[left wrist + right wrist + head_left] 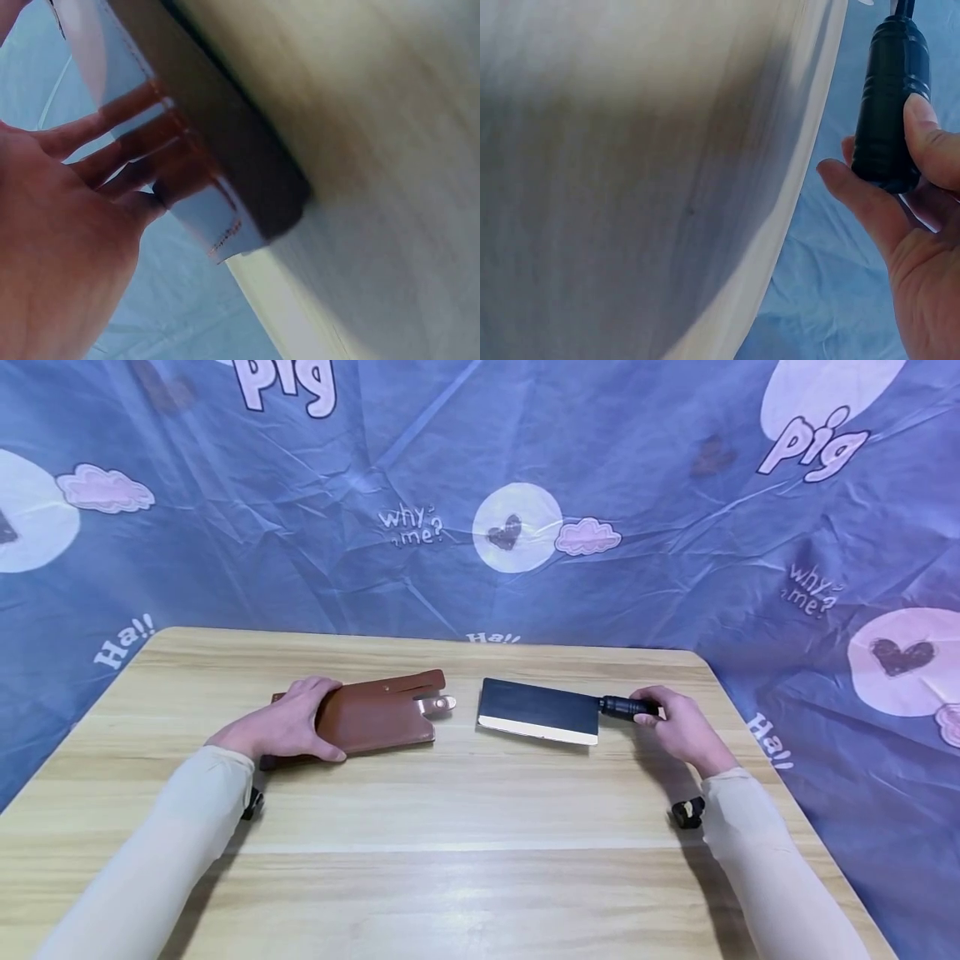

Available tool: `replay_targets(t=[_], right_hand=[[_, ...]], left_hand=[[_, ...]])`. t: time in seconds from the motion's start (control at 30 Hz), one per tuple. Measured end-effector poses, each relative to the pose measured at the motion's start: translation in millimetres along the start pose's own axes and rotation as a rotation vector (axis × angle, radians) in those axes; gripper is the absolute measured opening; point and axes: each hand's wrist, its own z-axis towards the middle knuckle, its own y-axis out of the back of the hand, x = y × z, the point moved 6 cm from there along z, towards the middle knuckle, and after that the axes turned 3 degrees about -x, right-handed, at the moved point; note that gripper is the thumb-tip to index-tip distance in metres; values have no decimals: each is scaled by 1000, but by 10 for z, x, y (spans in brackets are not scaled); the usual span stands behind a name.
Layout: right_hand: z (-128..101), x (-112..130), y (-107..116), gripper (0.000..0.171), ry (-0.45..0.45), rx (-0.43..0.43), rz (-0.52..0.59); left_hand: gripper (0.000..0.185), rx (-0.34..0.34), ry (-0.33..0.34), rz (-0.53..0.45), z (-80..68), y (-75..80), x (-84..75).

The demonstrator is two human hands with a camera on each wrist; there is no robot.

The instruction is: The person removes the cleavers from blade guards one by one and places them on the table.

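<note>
A brown leather knife sheath point(382, 714) lies left of centre on the table, its snap strap toward the middle. My left hand point(294, 720) spans its left end, thumb at the near edge and fingers over the far side. In the left wrist view, the fingers of that hand point(82, 202) meet the glossy face of the sheath point(202, 112). To the right, a cleaver point(537, 710) with a dark blade and bright edge points its blade at the sheath. My right hand point(678, 722) pinches the butt of its black handle point(891, 105) between thumb and fingers.
The wooden table point(480, 893) runs under both things. A blue printed cloth point(480, 585) hangs right behind its back edge and along the right side. A gap of bare wood separates the blade tip from the sheath strap.
</note>
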Motion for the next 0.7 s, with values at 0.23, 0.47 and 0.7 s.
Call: replay_targets(t=[0.23, 0.47, 0.7], right_hand=[[-20, -40, 37, 25, -5, -9, 5], [-57, -74, 77, 26, -25, -1, 4], [-101, -119, 122, 25, -30, -20, 11]], left_hand=[[110, -5, 1, 16, -27, 35, 17], [110, -15, 6, 23, -67, 82, 62], [112, -17, 29, 17, -122, 138, 132]])
